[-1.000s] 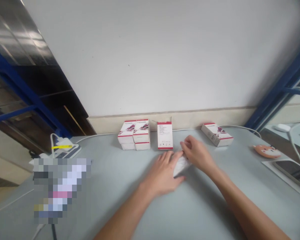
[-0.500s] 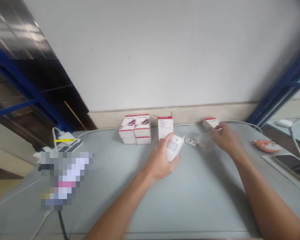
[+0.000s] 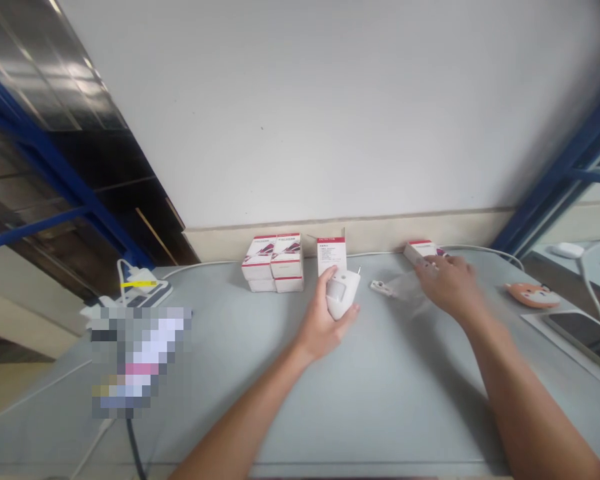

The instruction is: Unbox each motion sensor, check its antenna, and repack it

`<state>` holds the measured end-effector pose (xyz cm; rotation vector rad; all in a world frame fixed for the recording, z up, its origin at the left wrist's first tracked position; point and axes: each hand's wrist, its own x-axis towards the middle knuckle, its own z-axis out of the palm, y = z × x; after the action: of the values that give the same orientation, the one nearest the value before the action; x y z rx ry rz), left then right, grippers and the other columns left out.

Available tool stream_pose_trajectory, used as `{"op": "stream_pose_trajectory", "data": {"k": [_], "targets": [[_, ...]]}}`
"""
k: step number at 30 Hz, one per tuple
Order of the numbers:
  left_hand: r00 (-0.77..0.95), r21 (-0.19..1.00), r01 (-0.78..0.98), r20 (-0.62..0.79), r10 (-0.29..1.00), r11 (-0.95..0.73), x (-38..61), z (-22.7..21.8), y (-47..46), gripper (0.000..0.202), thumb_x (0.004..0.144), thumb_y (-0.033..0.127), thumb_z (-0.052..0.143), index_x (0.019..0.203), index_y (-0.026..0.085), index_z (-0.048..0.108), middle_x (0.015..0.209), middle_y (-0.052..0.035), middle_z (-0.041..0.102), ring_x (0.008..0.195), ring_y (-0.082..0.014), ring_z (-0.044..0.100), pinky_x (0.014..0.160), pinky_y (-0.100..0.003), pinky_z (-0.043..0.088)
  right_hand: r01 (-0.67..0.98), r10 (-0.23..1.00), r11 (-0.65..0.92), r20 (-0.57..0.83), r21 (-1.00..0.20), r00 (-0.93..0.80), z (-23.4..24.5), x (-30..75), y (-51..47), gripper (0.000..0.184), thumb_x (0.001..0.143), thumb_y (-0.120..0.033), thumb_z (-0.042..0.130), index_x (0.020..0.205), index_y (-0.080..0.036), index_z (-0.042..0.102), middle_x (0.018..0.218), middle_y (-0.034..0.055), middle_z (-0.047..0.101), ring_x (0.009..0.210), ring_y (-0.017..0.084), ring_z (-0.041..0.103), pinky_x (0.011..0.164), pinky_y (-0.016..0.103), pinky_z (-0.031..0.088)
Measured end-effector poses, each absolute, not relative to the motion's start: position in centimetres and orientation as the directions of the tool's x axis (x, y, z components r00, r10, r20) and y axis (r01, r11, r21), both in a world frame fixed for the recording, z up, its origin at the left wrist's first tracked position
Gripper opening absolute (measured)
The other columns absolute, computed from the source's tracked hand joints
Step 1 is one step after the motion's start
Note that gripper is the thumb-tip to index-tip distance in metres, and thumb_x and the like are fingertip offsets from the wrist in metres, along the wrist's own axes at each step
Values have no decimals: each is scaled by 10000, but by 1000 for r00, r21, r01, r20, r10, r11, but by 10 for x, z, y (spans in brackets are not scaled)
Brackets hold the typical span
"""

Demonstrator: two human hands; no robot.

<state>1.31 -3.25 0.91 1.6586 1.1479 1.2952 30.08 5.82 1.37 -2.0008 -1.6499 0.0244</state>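
A white motion detector (image 3: 341, 293) with a pale sensor window and a short antenna is gripped in my left hand (image 3: 325, 327), above the table. Behind it stands an opened white-and-red box (image 3: 333, 255) printed "DETECTOR". My right hand (image 3: 450, 283) is at the back right with its fingers bent, over a clear plastic bag (image 3: 411, 288) and in front of a second white-and-red box (image 3: 416, 250). A small white bit shows at its fingers, too blurred to name. Between the hands, a small white bracket-like part (image 3: 381, 288) lies on the table.
Several white-and-red boxes (image 3: 273, 263) are stacked at the back centre-left. A power strip (image 3: 153, 293) with plugs and a blurred-out object (image 3: 145, 360) are at left. On the right lie an orange-and-white animal-shaped item (image 3: 533, 295) and a phone (image 3: 587, 337). A wall closes the back.
My left hand has brought the detector slightly left and turned it more upright. My right hand has lowered, its fingers now pointing down and to the left beside the bag and box.
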Motion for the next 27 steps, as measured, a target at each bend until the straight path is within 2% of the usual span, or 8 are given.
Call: {"op": "stream_pose_trajectory", "data": {"k": [2,5,8,10,11,17,21,27], "targets": [[60,928,203,306,950,-311,13,6,-31,831,873,314,761,1583,280,331,1403,-105,634,1186,-262,667,1063,-411,527,895,866,-105,403,-433,297,24,298,52,599,970,-547,478,1393,-169,672,1394,266,569,1322,465,489,1036,578,446],[25,932,213,294,956,-292,14,2,-30,838,828,294,795,1559,265,386,1403,-101,651,1215,-274,662,1064,-413,523,829,851,44,456,-557,261,41,280,43,514,991,-524,468,1276,-192,739,1235,200,677,1090,356,643,995,493,487],[16,939,184,292,956,-290,16,1,-28,774,830,298,794,1516,247,440,1419,-110,656,1256,-288,652,1057,-413,531,657,983,150,182,-739,-19,55,247,34,501,1002,-593,468,1148,-233,785,982,105,754,804,261,679,777,392,533],[42,942,134,304,952,-307,18,1,-27,734,841,282,778,1497,248,450,1460,-114,636,1298,-286,638,1069,-407,528,546,965,179,39,-819,-258,62,222,29,532,1005,-637,460,1125,-243,796,890,65,742,755,231,661,661,333,506],[51,944,114,307,950,-311,18,1,-26,720,845,269,771,1490,249,452,1473,-115,629,1311,-284,632,1076,-406,525,516,955,175,16,-839,-298,64,212,27,550,1013,-640,440,1090,-236,805,826,51,718,721,217,638,636,321,486],[56,970,67,231,971,-235,17,-3,-23,765,857,287,791,1520,267,410,1460,-116,631,1313,-293,637,1090,-437,526,315,984,105,52,-943,-173,63,187,21,454,964,-629,574,997,-255,830,820,17,655,736,177,545,671,301,434],[35,958,82,273,961,-275,17,-5,-28,794,855,294,816,1537,287,408,1542,-116,565,1420,-306,556,1184,-473,457,197,981,-3,-41,-980,-189,54,190,14,516,935,-670,608,1142,-245,813,714,-8,537,666,162,440,642,305,396],[103,988,-36,156,982,-153,13,4,-29,782,859,492,827,1520,292,461,1500,-111,618,1353,-325,608,1073,-441,542,67,975,1,-14,-998,-222,42,190,9,496,918,-690,656,1072,-249,823,911,37,650,799,187,488,753,331,434]]}}
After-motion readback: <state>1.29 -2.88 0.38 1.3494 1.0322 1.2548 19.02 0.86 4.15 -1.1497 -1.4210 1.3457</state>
